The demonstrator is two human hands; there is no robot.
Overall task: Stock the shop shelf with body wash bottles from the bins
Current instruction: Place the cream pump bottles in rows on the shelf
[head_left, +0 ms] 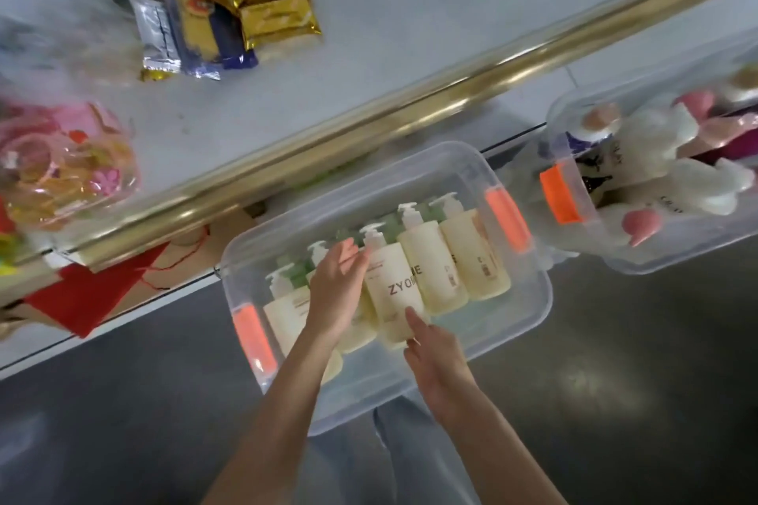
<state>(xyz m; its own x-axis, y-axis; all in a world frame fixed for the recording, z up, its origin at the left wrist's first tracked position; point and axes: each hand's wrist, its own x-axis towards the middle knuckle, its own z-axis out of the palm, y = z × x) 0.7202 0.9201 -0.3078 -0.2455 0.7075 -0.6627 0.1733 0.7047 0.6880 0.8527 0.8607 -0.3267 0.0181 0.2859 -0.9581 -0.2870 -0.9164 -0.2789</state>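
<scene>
A clear plastic bin (pixel 529 299) with orange handles sits on the floor below the shelf and holds several cream pump bottles lying side by side. One bottle (pixel 391 283), printed with "ZYO", sits slightly higher than the others. My left hand (pixel 338 291) reaches into the bin with its fingers fairly straight, touching that bottle's shoulder near the pump. My right hand (pixel 432 357) grips the bottle's bottom end, with the index finger laid on its front. The white shelf (pixel 410 12) with a gold front rail (pixel 369 123) runs above the bin.
Gold and blue foil packets (pixel 229 8) lie at the back of the shelf, and a pink cellophane bag (pixel 61 164) is at its left end. A second clear bin (pixel 664 184) with white bottles and pink caps stands to the right. Red paper (pixel 94 291) lies on the lower shelf.
</scene>
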